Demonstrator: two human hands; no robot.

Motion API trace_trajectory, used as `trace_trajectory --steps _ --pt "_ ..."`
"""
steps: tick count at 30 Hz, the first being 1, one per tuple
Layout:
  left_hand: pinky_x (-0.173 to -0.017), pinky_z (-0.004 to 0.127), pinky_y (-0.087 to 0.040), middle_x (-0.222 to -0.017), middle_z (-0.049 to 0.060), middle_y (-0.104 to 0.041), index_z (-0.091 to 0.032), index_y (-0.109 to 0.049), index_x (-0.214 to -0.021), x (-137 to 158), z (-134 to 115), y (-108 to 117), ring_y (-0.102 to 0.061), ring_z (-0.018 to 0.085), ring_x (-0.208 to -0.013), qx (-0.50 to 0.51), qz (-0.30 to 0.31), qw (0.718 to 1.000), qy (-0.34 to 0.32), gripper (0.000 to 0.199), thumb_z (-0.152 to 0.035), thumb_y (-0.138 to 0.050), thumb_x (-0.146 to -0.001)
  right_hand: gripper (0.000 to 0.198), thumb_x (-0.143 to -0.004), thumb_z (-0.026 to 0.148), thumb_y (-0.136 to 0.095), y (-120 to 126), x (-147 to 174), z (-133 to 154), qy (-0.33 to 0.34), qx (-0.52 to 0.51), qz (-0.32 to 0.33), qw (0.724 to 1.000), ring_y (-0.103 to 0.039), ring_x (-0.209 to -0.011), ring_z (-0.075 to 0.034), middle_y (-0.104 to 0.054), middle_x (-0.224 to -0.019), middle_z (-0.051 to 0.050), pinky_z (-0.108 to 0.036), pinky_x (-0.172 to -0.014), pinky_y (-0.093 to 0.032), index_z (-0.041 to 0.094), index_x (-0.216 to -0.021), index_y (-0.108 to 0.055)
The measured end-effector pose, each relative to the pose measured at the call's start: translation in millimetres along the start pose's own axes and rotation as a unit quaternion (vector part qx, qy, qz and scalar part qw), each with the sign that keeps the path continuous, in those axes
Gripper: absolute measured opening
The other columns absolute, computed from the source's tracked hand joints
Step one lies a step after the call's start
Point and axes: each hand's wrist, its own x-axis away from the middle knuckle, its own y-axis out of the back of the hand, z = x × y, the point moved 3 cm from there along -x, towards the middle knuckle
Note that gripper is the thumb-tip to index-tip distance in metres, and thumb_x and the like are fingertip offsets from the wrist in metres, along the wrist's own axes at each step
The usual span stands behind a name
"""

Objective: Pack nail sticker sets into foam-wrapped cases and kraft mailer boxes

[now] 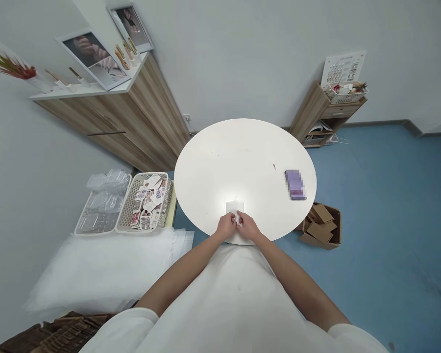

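Close to the near edge of the white oval table (238, 157), a small whitish, translucent square packet (234, 205) lies under my fingertips. My left hand (226, 226) pinches its near edge from the left. From the right, my right hand (248, 226) grips the same edge, with thumb and fingers drawn together. The two hands almost meet in the middle. What the packet contains is too small to make out.
A pixelated purple item (295, 185) and a tiny dark object (274, 167) lie on the table. Left stand a basket of printed cards (147, 203), a tray of clear plastic packs (105, 206) and white sheets (113, 269). A carton of cardboard pieces (321, 225) stands right; cabinets (147, 108) stand behind.
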Motion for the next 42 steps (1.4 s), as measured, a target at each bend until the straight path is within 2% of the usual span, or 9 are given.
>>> trace_trajectory --steps 5,11,14,19,22,25,29,35,42 --pt "-0.071 0.026 -0.044 -0.081 0.002 -0.055 -0.02 -0.059 -0.093 11.7 8.2 1.2 -0.053 0.013 -0.073 -0.033 0.028 0.998 -0.036 0.025 -0.015 -0.048 -0.071 0.036 -0.075 0.027 -0.046 -1.1 -6.3 -1.2 -0.045 -0.055 -0.031 0.997 -0.051 -0.061 -0.012 -0.051 -0.062 0.004 -0.024 -0.059 -0.039 0.021 -0.111 -0.048" --pt "-0.083 0.033 -0.042 -0.102 0.008 -0.051 -0.018 -0.051 -0.108 13.3 15.0 19.0 -0.05 0.019 -0.094 -0.08 -0.066 0.986 -0.133 0.034 -0.02 -0.047 -0.074 0.035 -0.074 0.023 -0.047 -3.9 -6.9 -1.4 -0.063 -0.012 -0.033 0.997 -0.05 -0.058 -0.012 -0.049 -0.059 0.005 -0.022 -0.055 -0.037 0.023 -0.109 -0.045" --pt "-0.093 0.038 -0.034 -0.117 0.008 -0.046 -0.022 -0.048 -0.113 13.0 9.8 17.9 -0.04 0.023 -0.111 -0.134 -0.025 0.971 -0.196 0.037 -0.025 -0.048 -0.077 0.036 -0.076 0.024 -0.045 -2.2 -4.6 -0.2 -0.066 0.01 -0.012 0.998 -0.052 -0.062 -0.013 -0.051 -0.063 0.004 -0.023 -0.057 -0.039 0.022 -0.112 -0.043" --pt "-0.098 0.041 -0.027 -0.13 0.005 -0.037 -0.026 -0.045 -0.117 13.8 1.2 11.9 -0.026 0.024 -0.123 -0.188 0.016 0.968 -0.165 0.04 -0.025 -0.046 -0.077 0.047 -0.078 0.021 -0.044 5.7 1.4 12.6 -0.031 0.151 -0.027 0.988 -0.053 -0.088 -0.018 -0.055 -0.1 -0.006 -0.027 -0.067 -0.042 0.025 -0.123 -0.034" --pt "-0.101 0.042 -0.022 -0.132 0.005 -0.035 -0.025 -0.043 -0.118 12.7 0.2 11.0 -0.022 0.024 -0.126 -0.19 0.016 0.968 -0.161 0.043 -0.024 -0.048 -0.076 0.056 -0.075 0.013 -0.045 9.0 4.4 21.8 0.063 0.239 -0.02 0.969 -0.04 -0.113 -0.022 -0.041 -0.126 -0.009 -0.033 -0.082 -0.039 0.024 -0.128 -0.029" --pt "-0.103 0.042 -0.021 -0.133 0.006 -0.034 -0.024 -0.042 -0.118 9.7 3.9 9.5 -0.021 0.023 -0.127 -0.161 0.012 0.973 -0.163 0.045 -0.023 -0.049 -0.074 0.064 -0.073 0.018 -0.051 9.1 4.6 22.5 0.118 0.254 0.045 0.959 -0.026 -0.125 -0.023 -0.03 -0.137 -0.009 -0.035 -0.089 -0.036 0.021 -0.131 -0.024" --pt "-0.101 0.04 -0.025 -0.13 0.008 -0.036 -0.019 -0.039 -0.117 5.4 6.7 8.4 -0.028 0.022 -0.124 -0.102 -0.007 0.98 -0.169 0.047 -0.021 -0.049 -0.071 0.076 -0.063 0.019 -0.062 8.4 -0.2 21.7 0.109 0.279 0.083 0.951 -0.024 -0.126 -0.024 -0.029 -0.137 -0.01 -0.035 -0.088 -0.04 0.019 -0.13 -0.025" --pt "-0.095 0.037 -0.032 -0.115 0.008 -0.049 -0.02 -0.043 -0.112 8.2 -2.0 10.6 -0.042 0.024 -0.11 -0.066 0.017 0.984 -0.164 0.049 -0.022 -0.055 -0.065 0.058 -0.063 0.009 -0.055 7.6 0.3 28.9 0.1 0.3 0.072 0.946 -0.04 -0.111 -0.024 -0.046 -0.117 -0.013 -0.033 -0.083 -0.041 0.015 -0.118 -0.038" --pt "-0.096 0.038 -0.028 -0.112 0.006 -0.051 -0.024 -0.048 -0.109 34.1 1.6 -0.5 -0.039 0.027 -0.111 0.018 0.042 0.989 -0.142 0.055 -0.024 -0.063 -0.056 0.044 -0.063 0.018 -0.054 20.8 22.9 25.2 0.094 0.289 0.13 0.944 -0.049 -0.094 -0.022 -0.054 -0.101 -0.01 -0.03 -0.075 -0.04 0.015 -0.106 -0.048"
